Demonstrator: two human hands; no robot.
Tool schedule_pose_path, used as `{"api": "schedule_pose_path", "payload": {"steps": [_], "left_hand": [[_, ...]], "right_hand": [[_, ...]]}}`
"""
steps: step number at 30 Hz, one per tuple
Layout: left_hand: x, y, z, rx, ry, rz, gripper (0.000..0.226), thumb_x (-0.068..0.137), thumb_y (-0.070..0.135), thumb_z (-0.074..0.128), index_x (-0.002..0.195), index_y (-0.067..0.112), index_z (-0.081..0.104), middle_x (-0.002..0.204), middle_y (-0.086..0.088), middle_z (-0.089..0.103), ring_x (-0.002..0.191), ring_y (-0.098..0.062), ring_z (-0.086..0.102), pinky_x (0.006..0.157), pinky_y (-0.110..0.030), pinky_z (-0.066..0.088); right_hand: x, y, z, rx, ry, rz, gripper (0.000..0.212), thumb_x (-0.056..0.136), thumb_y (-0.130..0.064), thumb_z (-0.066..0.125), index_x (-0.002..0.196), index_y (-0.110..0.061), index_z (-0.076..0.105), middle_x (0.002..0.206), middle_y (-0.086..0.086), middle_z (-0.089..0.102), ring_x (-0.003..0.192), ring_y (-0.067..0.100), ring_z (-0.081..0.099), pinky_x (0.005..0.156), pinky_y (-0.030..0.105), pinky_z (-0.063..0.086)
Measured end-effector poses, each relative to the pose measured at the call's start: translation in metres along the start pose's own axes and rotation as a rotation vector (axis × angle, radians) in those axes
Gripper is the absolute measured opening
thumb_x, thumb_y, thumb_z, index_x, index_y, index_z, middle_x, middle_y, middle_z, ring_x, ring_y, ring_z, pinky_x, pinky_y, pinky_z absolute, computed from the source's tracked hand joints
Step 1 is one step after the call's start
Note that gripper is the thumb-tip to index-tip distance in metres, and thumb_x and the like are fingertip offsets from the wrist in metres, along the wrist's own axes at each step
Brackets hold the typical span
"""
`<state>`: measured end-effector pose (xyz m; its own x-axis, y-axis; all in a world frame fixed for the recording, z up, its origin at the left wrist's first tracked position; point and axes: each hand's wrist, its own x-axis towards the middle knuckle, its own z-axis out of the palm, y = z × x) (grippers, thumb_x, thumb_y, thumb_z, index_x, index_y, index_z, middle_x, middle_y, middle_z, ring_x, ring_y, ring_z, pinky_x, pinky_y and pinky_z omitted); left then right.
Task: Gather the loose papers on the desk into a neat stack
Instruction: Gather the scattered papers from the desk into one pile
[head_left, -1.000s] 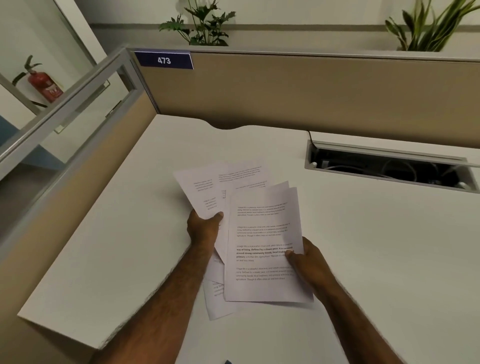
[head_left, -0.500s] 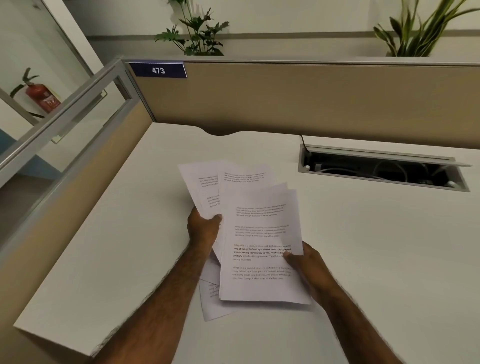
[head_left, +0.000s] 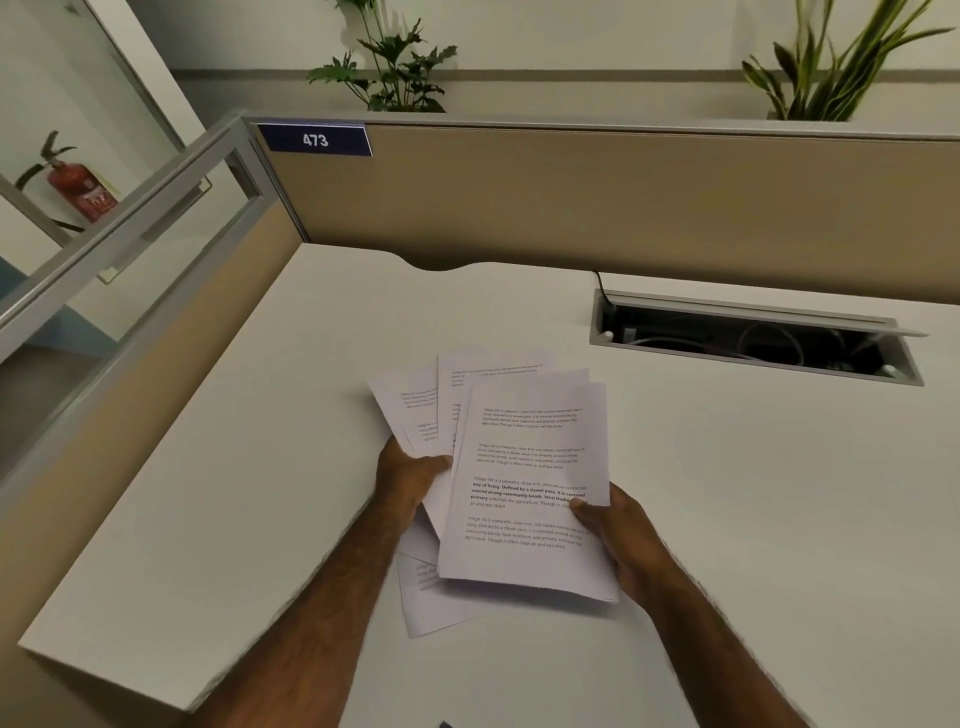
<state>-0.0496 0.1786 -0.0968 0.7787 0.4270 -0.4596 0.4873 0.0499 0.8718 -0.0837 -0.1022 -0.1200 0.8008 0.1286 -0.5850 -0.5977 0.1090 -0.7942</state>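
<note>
Several printed white papers (head_left: 524, 467) are fanned out over the white desk (head_left: 260, 493). My left hand (head_left: 410, 480) grips the left sheets of the fan at their middle, thumb on top. My right hand (head_left: 618, 540) grips the right edge of the top sheets, thumb pressed on the text. The sheets do not line up: upper corners spread to the left, and one sheet's lower corner (head_left: 431, 603) sticks out below the rest, resting on the desk.
An open cable tray (head_left: 753, 338) with wires is sunk into the desk at the back right. A tan partition (head_left: 623, 208) with a "473" label (head_left: 315, 139) bounds the back, a glass-topped partition the left. The desk's left front corner (head_left: 31, 644) is close.
The papers and both hands have drifted slightly right and down in view as the camera shifted. The fan of sheets looks a little tighter; both grips are unchanged.
</note>
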Motion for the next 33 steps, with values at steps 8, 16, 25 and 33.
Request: {"api": "schedule_pose_path", "payload": {"steps": [8, 16, 25, 33], "left_hand": [[-0.002, 0.0, -0.014, 0.071, -0.263, -0.053, 0.05, 0.086, -0.014, 0.062, 0.128, 0.013, 0.062, 0.129, -0.009, 0.069, 0.112, -0.029, 0.067, 0.094, -0.042, 0.057], [-0.026, -0.024, -0.017, -0.054, -0.27, -0.143, 0.049, 0.081, 0.026, 0.085, 0.127, 0.017, 0.069, 0.12, -0.004, 0.076, 0.109, -0.027, 0.073, 0.101, -0.05, 0.056], [-0.053, -0.015, 0.006, -0.075, -0.358, -0.136, 0.041, 0.084, -0.008, 0.07, 0.121, 0.009, 0.07, 0.121, -0.015, 0.075, 0.108, -0.035, 0.073, 0.1, -0.054, 0.054], [-0.085, 0.019, 0.023, -0.355, -0.549, -0.196, 0.052, 0.072, -0.005, 0.068, 0.123, 0.004, 0.068, 0.115, -0.025, 0.073, 0.093, -0.041, 0.073, 0.077, -0.049, 0.062]], "right_hand": [[-0.007, -0.001, -0.006, -0.016, 0.015, -0.008, 0.035, 0.103, -0.007, 0.06, 0.135, -0.02, 0.066, 0.121, 0.005, 0.082, 0.106, 0.033, 0.081, 0.092, 0.053, 0.066], [-0.023, -0.001, -0.006, -0.313, -0.061, -0.055, 0.027, 0.107, -0.019, 0.06, 0.132, -0.028, 0.065, 0.117, -0.004, 0.083, 0.098, 0.02, 0.083, 0.087, 0.043, 0.068], [-0.033, -0.005, -0.01, -0.461, -0.048, -0.173, 0.031, 0.101, -0.027, 0.07, 0.132, -0.026, 0.067, 0.12, -0.006, 0.081, 0.096, 0.012, 0.081, 0.085, 0.032, 0.068], [-0.048, -0.016, -0.04, -0.07, 0.006, -0.039, 0.072, 0.083, -0.049, 0.086, 0.145, -0.029, 0.056, 0.138, 0.004, 0.069, 0.124, 0.026, 0.07, 0.098, 0.044, 0.058]]}}
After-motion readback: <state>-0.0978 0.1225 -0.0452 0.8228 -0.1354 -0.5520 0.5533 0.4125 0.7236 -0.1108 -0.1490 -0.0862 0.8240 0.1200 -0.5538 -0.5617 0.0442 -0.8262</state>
